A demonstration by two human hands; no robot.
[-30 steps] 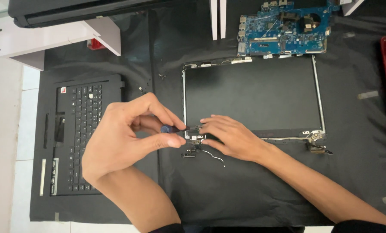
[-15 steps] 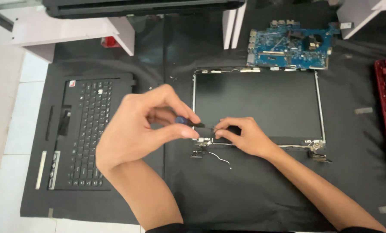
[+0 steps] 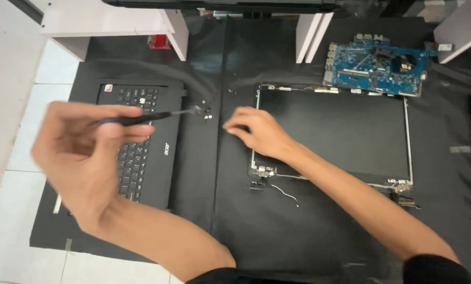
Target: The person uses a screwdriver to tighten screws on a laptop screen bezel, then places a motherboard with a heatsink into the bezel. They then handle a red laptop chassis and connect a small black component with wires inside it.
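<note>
Left hand (image 3: 85,152) clamped on screwdriver (image 3: 140,119), tip near loose screws (image 3: 206,112) just right of keyboard deck (image 3: 140,142). Right hand (image 3: 259,131) fingers loosely together, empty, at left edge of screen panel (image 3: 332,131). Risk: motion-blurred swing scatters screws on black mat (image 3: 235,231); wrist pressing panel may crack it.

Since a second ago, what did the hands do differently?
The left hand lifted its screwdriver away from the lower-left hinge and swung it left, its tip now by the small screws beside the keyboard. The right hand left the hinge too, moving toward those screws. Screen panel and blue circuit board stayed put.
</note>
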